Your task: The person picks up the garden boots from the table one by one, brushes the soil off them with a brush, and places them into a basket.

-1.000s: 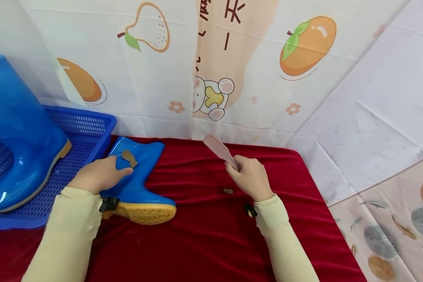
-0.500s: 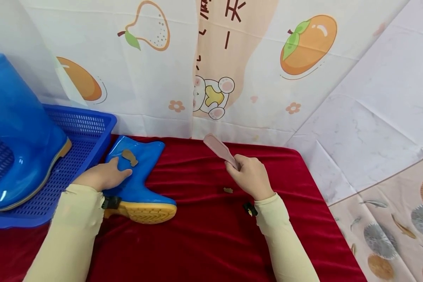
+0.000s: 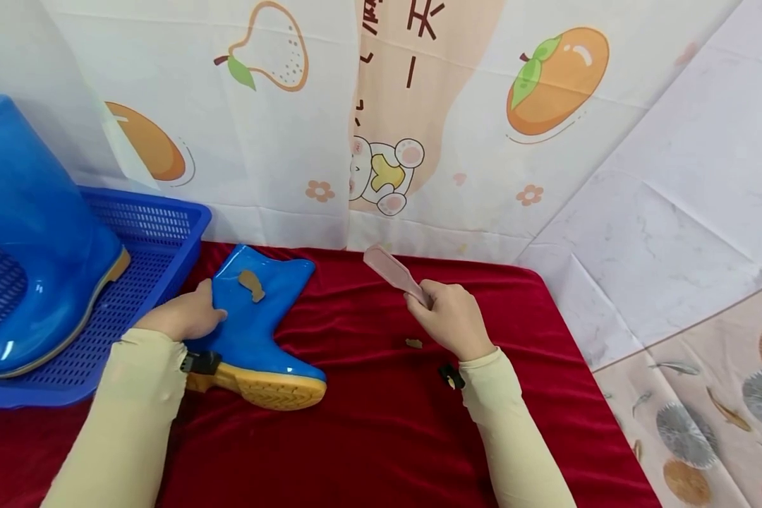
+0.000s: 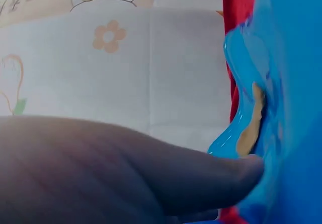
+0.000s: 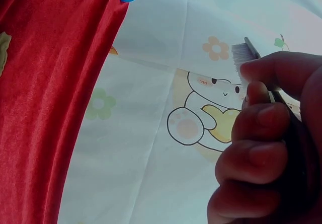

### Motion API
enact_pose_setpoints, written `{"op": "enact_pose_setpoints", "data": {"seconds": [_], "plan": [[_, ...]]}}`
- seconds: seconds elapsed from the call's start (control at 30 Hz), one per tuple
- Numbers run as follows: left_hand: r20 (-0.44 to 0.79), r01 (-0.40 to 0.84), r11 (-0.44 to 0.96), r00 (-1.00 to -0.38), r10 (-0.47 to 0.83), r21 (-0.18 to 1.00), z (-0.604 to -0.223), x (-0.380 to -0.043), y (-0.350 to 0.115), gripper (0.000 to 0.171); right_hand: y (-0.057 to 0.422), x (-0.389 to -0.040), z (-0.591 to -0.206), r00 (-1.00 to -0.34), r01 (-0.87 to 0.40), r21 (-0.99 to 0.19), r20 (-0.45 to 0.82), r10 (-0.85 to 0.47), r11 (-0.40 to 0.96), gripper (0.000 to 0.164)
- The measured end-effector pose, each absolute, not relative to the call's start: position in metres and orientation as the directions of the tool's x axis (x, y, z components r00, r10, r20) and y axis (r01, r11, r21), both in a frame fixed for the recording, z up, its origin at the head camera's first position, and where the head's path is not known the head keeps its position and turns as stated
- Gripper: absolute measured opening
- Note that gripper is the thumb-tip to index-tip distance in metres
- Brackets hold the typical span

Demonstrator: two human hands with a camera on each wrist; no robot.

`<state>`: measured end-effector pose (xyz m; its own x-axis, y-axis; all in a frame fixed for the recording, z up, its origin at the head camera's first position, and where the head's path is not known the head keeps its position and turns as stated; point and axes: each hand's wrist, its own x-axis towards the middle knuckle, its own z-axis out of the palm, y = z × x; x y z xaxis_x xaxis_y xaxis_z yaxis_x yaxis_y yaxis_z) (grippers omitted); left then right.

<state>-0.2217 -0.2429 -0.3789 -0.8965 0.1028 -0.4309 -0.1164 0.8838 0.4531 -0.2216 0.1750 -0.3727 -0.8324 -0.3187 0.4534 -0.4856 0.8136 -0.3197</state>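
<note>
A blue rain boot (image 3: 250,317) with a yellow sole lies on its side on the red cloth. A brown, mud-like patch (image 3: 250,283) sits on its shaft, also visible in the left wrist view. My left hand (image 3: 184,314) grips the shaft's left edge. The thumb rests over the blue surface; the other fingers are mostly hidden. To the right, my right hand (image 3: 452,317) holds a pink-backed brush (image 3: 390,268) by its handle, raised and away from the boot. Its pale bristles (image 5: 241,55) show in the right wrist view, with the fingers curled round the handle.
A second blue rain boot (image 3: 32,268) stands upright in a blue perforated basket (image 3: 193,219) at the left. A small brown scrap (image 3: 413,343) lies on the red cloth (image 3: 381,437) near my right hand. A printed white curtain (image 3: 279,155) hangs behind the table.
The boot has shifted right and turned slightly, its patch moving with it. My left hand's fingers have drawn back from the shaft's top to its left edge. My right hand has barely moved.
</note>
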Motion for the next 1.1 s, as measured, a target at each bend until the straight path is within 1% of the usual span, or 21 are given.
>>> {"op": "enact_pose_setpoints", "data": {"seconds": [0.13,0.23,0.3,0.37,0.5,0.57,0.67,0.73,0.8,0.9,1.0,1.1], "plan": [[-0.426,-0.105,0.87,-0.895,0.128,0.482,-0.382,-0.224,-0.246,0.078,0.175,-0.221,-0.373,-0.834,-0.488,-0.32,0.444,-0.327,0.812,0.038],[-0.386,-0.083,0.862,-0.913,0.135,0.5,-0.381,-0.225,-0.247,0.074,0.175,-0.221,-0.373,-0.836,-0.489,-0.316,0.437,-0.332,0.813,0.037],[-0.341,-0.072,0.835,-0.929,0.143,0.546,-0.377,-0.225,-0.245,0.069,0.175,-0.22,-0.374,-0.836,-0.489,-0.313,0.436,-0.334,0.814,0.037],[-0.291,-0.07,0.781,-0.945,0.147,0.621,-0.373,-0.224,-0.242,0.061,0.176,-0.22,-0.374,-0.835,-0.489,-0.311,0.436,-0.335,0.815,0.037],[-0.231,-0.091,0.616,-0.961,0.15,0.782,-0.359,-0.219,-0.234,0.056,0.176,-0.22,-0.374,-0.838,-0.487,-0.315,0.43,-0.334,0.815,0.038],[-0.203,-0.084,0.529,-0.964,0.172,0.845,-0.352,-0.216,-0.231,0.057,0.175,-0.22,-0.373,-0.841,-0.484,-0.317,0.427,-0.333,0.815,0.038],[-0.142,-0.052,0.398,-0.969,0.2,0.916,-0.343,-0.212,-0.228,0.055,0.175,-0.22,-0.372,-0.841,-0.484,-0.32,0.428,-0.332,0.815,0.038],[-0.093,-0.025,0.321,-0.976,0.199,0.947,-0.338,-0.209,-0.227,0.049,0.175,-0.22,-0.371,-0.838,-0.488,-0.325,0.434,-0.331,0.81,0.038],[-0.032,0.01,0.204,-0.98,0.198,0.979,-0.333,-0.206,-0.226,0.043,0.175,-0.22,-0.37,-0.834,-0.492,-0.335,0.445,-0.325,0.804,0.038],[0.088,0.089,-0.002,-0.978,0.19,0.996,-0.331,-0.203,-0.221,0.041,0.176,-0.221,-0.369,-0.825,-0.497,-0.35,0.474,-0.307,0.794,0.038],[0.224,0.192,-0.201,-0.963,0.149,0.961,-0.335,-0.204,-0.209,0.044,0.177,-0.222,-0.369,-0.816,-0.495,-0.369,0.507,-0.277,0.787,0.038],[0.308,0.282,-0.295,-0.95,0.043,0.913,-0.344,-0.207,-0.191,0.035,0.177,-0.223,-0.369,-0.812,-0.488,-0.385,0.529,-0.246,0.783,0.039]]}}
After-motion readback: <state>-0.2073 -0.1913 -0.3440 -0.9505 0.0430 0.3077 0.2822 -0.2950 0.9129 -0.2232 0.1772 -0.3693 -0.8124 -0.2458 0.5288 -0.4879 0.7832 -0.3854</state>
